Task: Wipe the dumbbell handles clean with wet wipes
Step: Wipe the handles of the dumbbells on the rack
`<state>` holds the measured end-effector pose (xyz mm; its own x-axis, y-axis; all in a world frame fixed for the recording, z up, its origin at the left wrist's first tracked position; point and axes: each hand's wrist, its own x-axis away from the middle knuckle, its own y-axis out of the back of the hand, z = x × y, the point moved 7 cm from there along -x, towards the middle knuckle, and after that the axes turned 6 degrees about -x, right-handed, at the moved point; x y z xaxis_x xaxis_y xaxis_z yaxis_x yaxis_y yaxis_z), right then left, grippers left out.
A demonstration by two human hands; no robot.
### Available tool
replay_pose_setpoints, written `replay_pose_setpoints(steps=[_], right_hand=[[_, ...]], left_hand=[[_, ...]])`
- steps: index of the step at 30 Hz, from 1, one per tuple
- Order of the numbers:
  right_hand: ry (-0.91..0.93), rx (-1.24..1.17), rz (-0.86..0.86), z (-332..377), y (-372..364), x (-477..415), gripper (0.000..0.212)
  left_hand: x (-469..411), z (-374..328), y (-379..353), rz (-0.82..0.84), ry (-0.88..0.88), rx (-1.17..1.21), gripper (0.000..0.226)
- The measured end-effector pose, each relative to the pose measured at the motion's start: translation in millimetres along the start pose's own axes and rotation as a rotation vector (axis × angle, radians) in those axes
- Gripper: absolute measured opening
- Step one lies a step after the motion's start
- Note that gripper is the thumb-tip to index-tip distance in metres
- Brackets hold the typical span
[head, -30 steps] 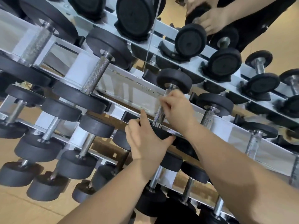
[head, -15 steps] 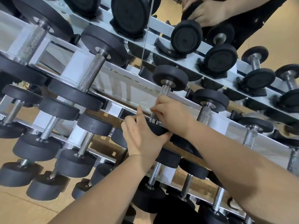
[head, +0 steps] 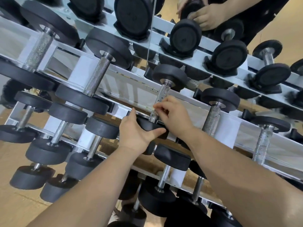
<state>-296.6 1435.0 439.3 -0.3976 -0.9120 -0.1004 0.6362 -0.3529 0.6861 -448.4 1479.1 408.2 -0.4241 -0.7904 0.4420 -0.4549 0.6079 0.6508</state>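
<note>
The right hand (head: 173, 117), fingers curled round the dumbbell handle (head: 161, 94) with a pale scrap of wet wipe (head: 154, 107) barely showing, has slid from mid-handle to its near end, so this pass looks nearly done. The left hand (head: 136, 131) keeps gripping the near head (head: 152, 126) at the rack (head: 124, 90) shelf's front edge. A neighbouring dumbbell (head: 219, 99) crowds the right wrist.

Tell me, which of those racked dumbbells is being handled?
The black-ended, steel-handled dumbbell mid-rack: the left hand grips its near end, and the right hand curls round its handle.
</note>
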Motion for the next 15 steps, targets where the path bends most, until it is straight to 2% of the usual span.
replay_pose_setpoints(steps=[5,7,11,15], right_hand=[[-0.202,-0.028,-0.216,-15.6,4.8,-31.2,0.014],[-0.233,-0.070,-0.236,-17.6,0.1,-27.1,0.014],[-0.165,-0.126,-0.156,-13.8,-11.3,-2.1,0.015],[-0.157,-0.163,-0.157,-15.2,-15.5,-3.8,0.015]], left_hand=[[-2.7,7.5,4.1,0.112,-0.007,0.095,0.115],[-0.4,8.5,3.4,0.141,-0.024,0.103,0.105],[0.3,-2.0,4.9,-0.018,-0.017,0.089,0.074],[-8.8,-16.7,0.0,-0.181,0.129,0.069,0.087]])
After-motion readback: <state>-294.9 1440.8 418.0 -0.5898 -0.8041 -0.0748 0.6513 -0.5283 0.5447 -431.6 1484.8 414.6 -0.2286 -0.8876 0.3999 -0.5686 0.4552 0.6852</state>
